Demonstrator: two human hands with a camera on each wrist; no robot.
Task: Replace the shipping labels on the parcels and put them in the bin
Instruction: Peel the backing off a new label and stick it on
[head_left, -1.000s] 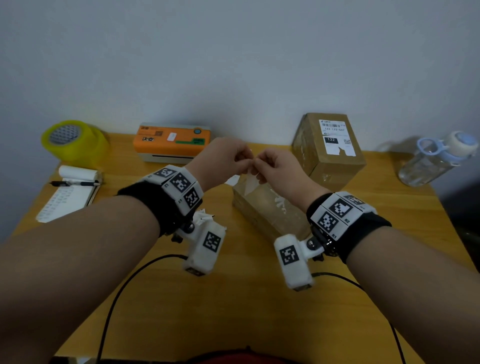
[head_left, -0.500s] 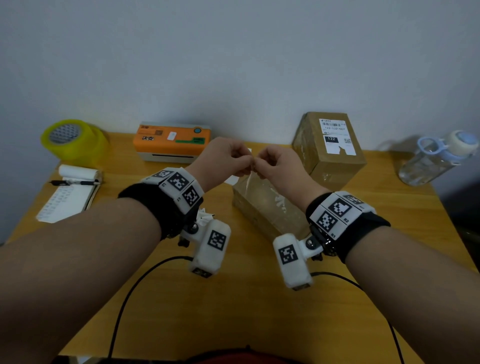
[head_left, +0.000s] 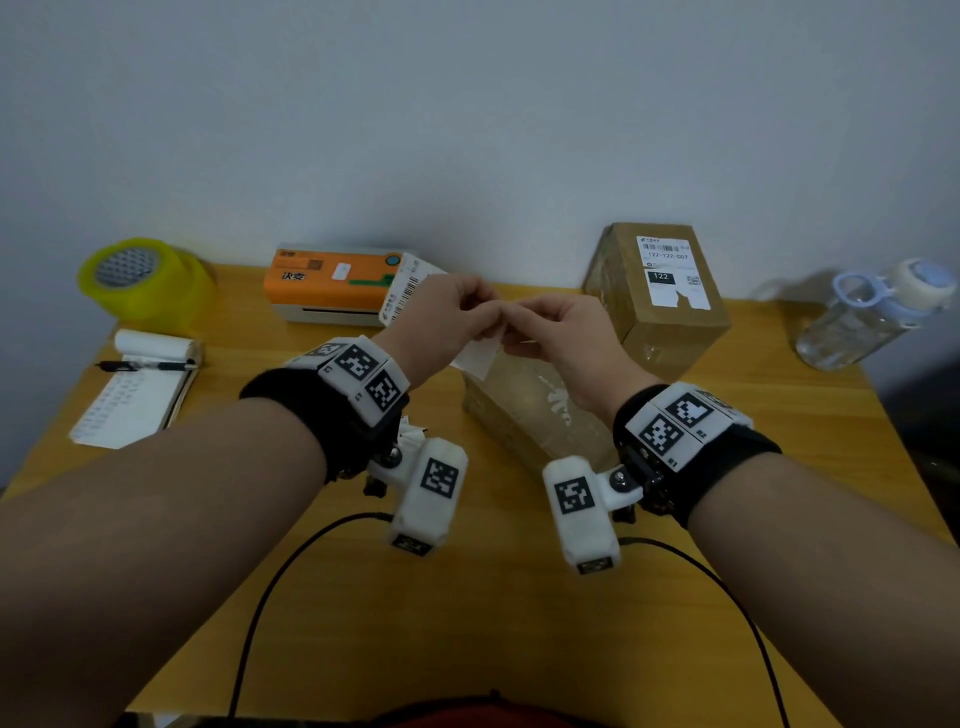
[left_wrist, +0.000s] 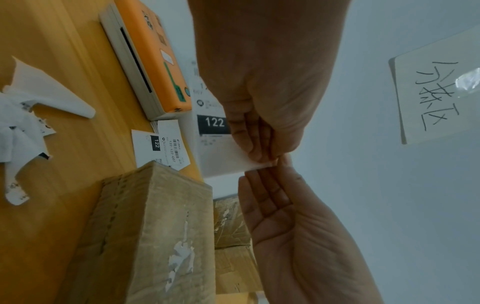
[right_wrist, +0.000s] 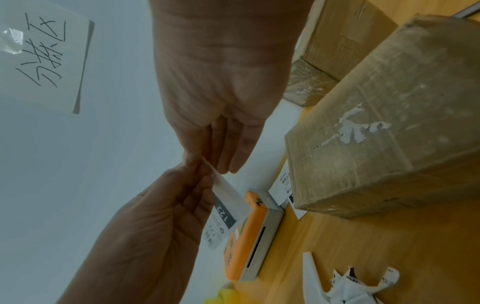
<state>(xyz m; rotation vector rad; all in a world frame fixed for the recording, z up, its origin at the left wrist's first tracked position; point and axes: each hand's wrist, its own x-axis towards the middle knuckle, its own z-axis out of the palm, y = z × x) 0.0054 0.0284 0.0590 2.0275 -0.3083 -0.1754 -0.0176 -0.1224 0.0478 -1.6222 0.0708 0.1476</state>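
Both hands meet in the air above the near parcel (head_left: 530, 415), a brown taped box with torn white label scraps stuck on its top. My left hand (head_left: 480, 312) and right hand (head_left: 522, 319) pinch the same corner of a white shipping label (left_wrist: 214, 123) printed "122". The label's barcode end (head_left: 408, 291) sticks out past the left hand toward the printer. In the right wrist view the right hand (right_wrist: 207, 156) pinches with thumb and forefinger, the other fingers straight. A second parcel (head_left: 660, 301) with a label on it stands at the back right.
An orange label printer (head_left: 332, 280) sits at the back, with spare printed labels (left_wrist: 161, 146) lying beside it. Torn label scraps (left_wrist: 20, 115) lie on the wooden table (head_left: 467, 623). A yellow tape roll (head_left: 140, 275), a notepad with a pen (head_left: 135, 389) and a water bottle (head_left: 872, 317) stand around the edges.
Both hands have risen slightly while still pinched together. The label has turned from nearly edge-on, so its printed barcode end now shows beyond the left hand.
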